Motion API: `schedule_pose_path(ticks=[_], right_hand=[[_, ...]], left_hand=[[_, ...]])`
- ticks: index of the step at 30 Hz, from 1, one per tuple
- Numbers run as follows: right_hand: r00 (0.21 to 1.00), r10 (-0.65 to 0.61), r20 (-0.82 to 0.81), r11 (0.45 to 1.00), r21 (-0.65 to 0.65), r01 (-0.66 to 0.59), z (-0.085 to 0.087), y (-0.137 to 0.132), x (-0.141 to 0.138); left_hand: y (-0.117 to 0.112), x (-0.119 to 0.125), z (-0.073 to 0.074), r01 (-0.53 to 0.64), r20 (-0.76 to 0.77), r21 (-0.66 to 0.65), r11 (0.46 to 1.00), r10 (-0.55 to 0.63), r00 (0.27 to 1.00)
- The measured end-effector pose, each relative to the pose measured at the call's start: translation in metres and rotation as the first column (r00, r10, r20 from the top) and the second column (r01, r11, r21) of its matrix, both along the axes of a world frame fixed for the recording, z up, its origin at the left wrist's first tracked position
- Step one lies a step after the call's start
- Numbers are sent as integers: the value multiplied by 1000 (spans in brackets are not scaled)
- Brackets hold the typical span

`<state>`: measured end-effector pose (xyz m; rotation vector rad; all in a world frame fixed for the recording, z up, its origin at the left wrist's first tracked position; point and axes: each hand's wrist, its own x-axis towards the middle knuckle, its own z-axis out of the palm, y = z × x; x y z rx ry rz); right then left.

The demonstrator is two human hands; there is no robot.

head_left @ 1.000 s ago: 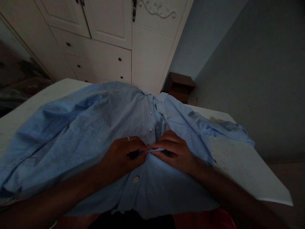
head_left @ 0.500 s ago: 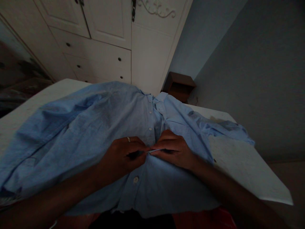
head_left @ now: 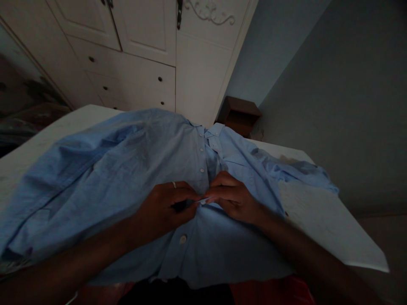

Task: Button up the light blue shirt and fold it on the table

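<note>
A light blue button-up shirt [head_left: 152, 156] lies spread out, front side up, with its collar [head_left: 215, 129] at the far end. My left hand [head_left: 170, 203], wearing a ring, pinches the shirt's front edge near the middle. Against it, my right hand [head_left: 233, 197] pinches the same spot, fingertips almost meeting those of the left. A bit of pale cloth edge shows between them; any button there is hidden by the fingers. Below the hands a white button [head_left: 182, 239] sits on the front band. Above them several more buttons run up towards the collar, where the front gapes.
The shirt rests on a white table [head_left: 330, 224]. One sleeve [head_left: 305, 173] stretches out to the right, the other to the left. Behind the table stand a white wardrobe [head_left: 136, 67] with drawers and a small brown cabinet [head_left: 240, 114]. A grey wall rises at the right.
The right fingers have curled in closer around the pinched edge, and the left fingertips have shifted very slightly right. The shirt otherwise lies as before.
</note>
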<state>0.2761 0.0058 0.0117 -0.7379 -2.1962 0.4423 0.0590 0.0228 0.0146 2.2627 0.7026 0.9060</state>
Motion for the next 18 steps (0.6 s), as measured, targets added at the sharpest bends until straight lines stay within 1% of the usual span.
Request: schedule_pose_path(ticks=[4, 7, 11, 15, 17, 18], right_hand=[[1000, -14, -9, 999, 36, 15, -2, 0, -2], [1000, -18, -7, 1000, 21, 18, -3, 1, -3], [1000, -24, -4, 999, -41, 23, -7, 3, -6], [999, -38, 1, 995, -92, 38, -9, 5, -8], [997, -80, -13, 992, -94, 78, -8, 4, -7], [992, -119, -31, 990, -73, 117, -6, 4, -5]], left_hand=[[0, 0, -1, 13, 10, 19, 1000, -13, 1000], [1, 0, -2, 13, -4, -12, 1000, -13, 1000], [1, 0, 0, -16, -60, -108, 994, 9, 998], [2, 1, 4, -62, -110, -242, 968, 36, 993], [3, 2, 5, -88, -120, -301, 950, 54, 991], [4, 2, 5, -98, -120, -321, 942, 63, 991]])
